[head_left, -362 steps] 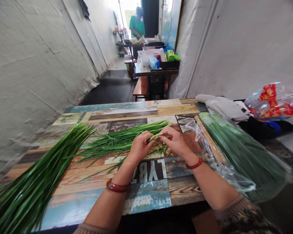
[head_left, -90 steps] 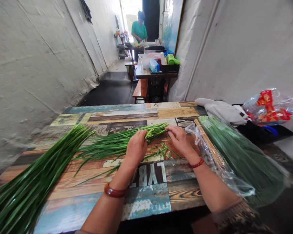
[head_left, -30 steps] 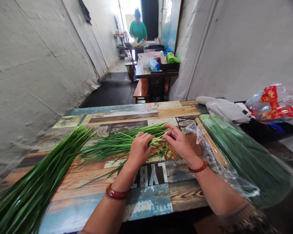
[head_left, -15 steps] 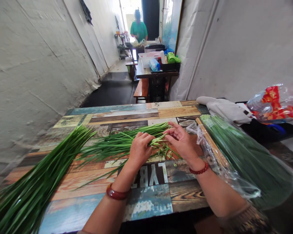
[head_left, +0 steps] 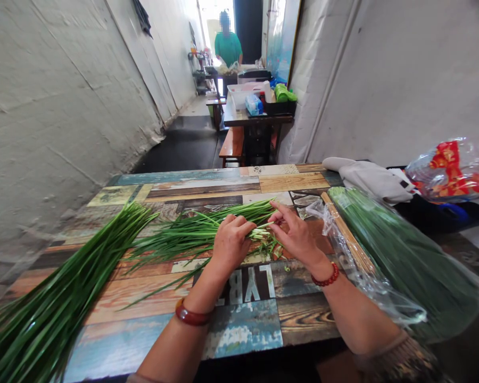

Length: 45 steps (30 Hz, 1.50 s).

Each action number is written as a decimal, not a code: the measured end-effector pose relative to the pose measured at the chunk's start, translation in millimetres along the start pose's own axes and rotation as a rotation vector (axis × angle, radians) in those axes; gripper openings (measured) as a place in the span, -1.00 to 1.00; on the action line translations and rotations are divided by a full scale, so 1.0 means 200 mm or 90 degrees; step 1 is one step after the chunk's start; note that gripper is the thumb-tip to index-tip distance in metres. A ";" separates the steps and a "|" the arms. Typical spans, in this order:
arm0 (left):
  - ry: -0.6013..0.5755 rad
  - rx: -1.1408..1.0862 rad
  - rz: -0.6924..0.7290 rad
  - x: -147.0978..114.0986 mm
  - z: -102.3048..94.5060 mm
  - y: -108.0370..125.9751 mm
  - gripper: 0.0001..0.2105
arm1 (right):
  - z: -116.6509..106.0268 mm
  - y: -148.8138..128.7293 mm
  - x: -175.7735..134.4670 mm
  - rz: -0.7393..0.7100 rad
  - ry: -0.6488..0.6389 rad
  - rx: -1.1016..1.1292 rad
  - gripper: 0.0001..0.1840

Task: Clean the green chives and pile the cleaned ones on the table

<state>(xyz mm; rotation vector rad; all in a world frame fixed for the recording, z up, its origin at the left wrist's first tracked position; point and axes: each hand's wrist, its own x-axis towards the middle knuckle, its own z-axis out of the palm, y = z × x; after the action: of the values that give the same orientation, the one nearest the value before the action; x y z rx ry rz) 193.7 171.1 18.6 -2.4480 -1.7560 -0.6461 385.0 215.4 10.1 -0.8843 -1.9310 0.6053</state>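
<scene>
My left hand [head_left: 232,242] is closed around a small bunch of garlic chives, their pale cut ends poking out to the right. With thumb and forefinger, my right hand [head_left: 297,236] pinches the pale tip of one chive stem. More loose chives [head_left: 175,234] lie beneath and behind the left hand, leaves pointing left. Under the fingers is a small heap of trimmed scraps [head_left: 269,248]. On the left side of the table rests a large pile of chives [head_left: 75,287]. A plastic bag of chives [head_left: 399,260] lies at the right.
The patchwork wood-pattern table [head_left: 143,330] carries wooden chopsticks [head_left: 349,234] in clear plastic, a grey cap [head_left: 363,178] and a red-printed clear bag [head_left: 449,170]. Farther off stand a bench [head_left: 232,143], a second table [head_left: 259,121] with boxes, and a person in green [head_left: 228,49].
My right thumb and forefinger have closed onto a stem end beside the left hand. The left hand keeps its bunch, almost unmoved. The view has shifted slightly.
</scene>
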 end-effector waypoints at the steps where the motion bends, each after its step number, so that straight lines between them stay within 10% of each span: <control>1: 0.005 0.002 -0.001 0.00 0.00 0.00 -0.71 | 0.00 0.00 0.00 -0.005 0.000 -0.006 -0.48; 9: 0.015 -0.001 -0.006 0.00 0.00 0.02 -0.75 | 0.07 0.03 -0.01 0.063 0.009 0.169 -0.50; 17: 0.063 0.126 0.013 -0.01 -0.02 0.03 -0.87 | 0.04 0.11 0.03 0.238 0.193 0.374 -0.62; 25: 0.092 0.176 0.024 -0.02 -0.01 0.05 -0.88 | 0.06 0.06 0.00 0.203 0.009 0.315 -0.57; 45: -0.104 0.143 0.011 -0.01 0.05 0.08 -0.86 | 0.05 0.01 -0.04 0.152 -0.021 0.282 -0.51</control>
<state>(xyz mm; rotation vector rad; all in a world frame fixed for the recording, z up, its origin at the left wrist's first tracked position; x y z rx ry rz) 210.2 166.2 12.3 -2.4161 -1.7516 -0.2365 379.8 211.1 -0.2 -0.8230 -1.6341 1.1439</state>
